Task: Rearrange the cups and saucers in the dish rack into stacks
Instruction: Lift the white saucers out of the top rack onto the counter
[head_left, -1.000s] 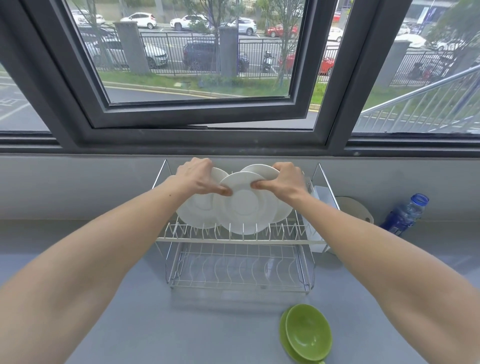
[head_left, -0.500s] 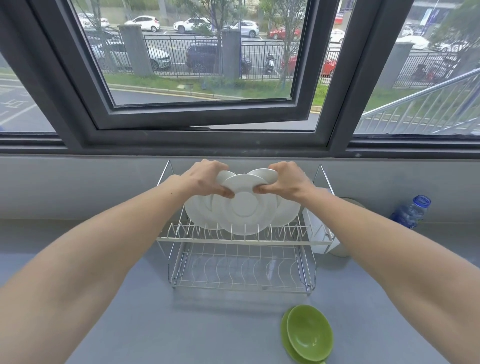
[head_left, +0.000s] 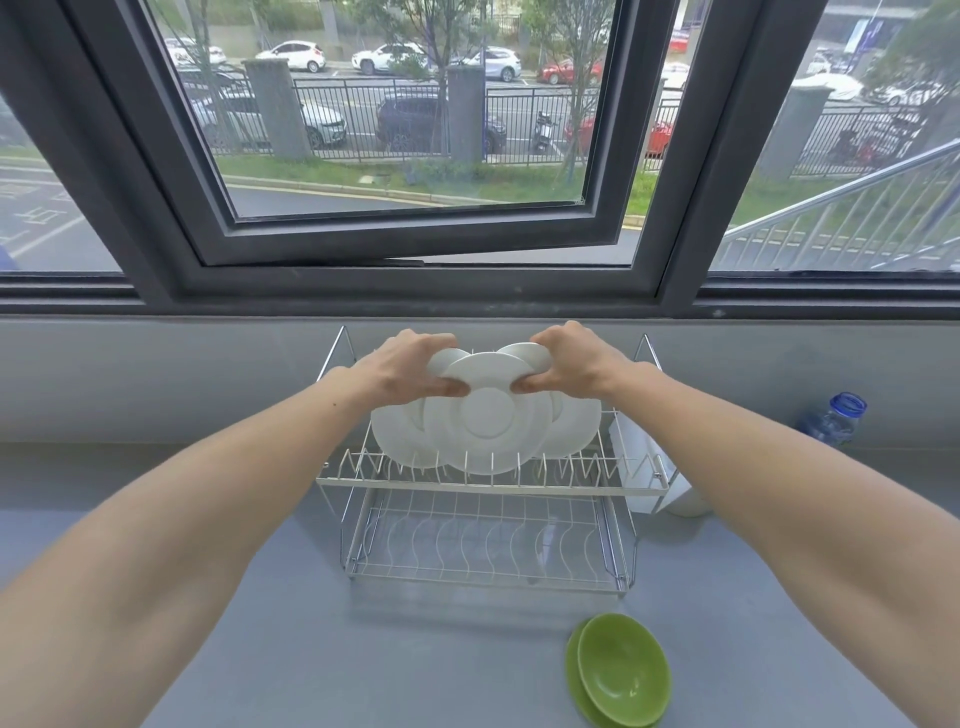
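Observation:
Three white saucers stand on edge in the top tier of a wire dish rack. The front saucer is in the middle, with a left saucer and a right saucer partly behind it. My left hand pinches the upper left rims of the saucers. My right hand pinches the upper right rims. The saucers overlap closely. The lower tier of the rack holds nothing.
A green bowl on a green saucer sits on the grey counter in front of the rack, right of centre. A white container hangs at the rack's right end. A blue water bottle stands at far right. An open window is behind.
Both hands have drawn closer together, pushing the outer saucers inward behind the front one. The saucers now overlap more tightly than a second ago.

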